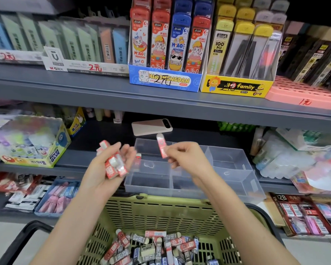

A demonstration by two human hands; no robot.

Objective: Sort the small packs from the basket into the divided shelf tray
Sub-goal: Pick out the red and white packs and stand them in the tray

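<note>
Right hand [185,155]: fingers pinch one red eraser pack [161,145] by its lower end, above the clear divided tray [227,161] on the shelf. Left hand [97,173]: fingers curled loosely round a stack of red packs [111,170]. Basket [161,209] below holds mixed packs. Risk: the loose stack slips from the palm into a wrong compartment or the basket.
</note>
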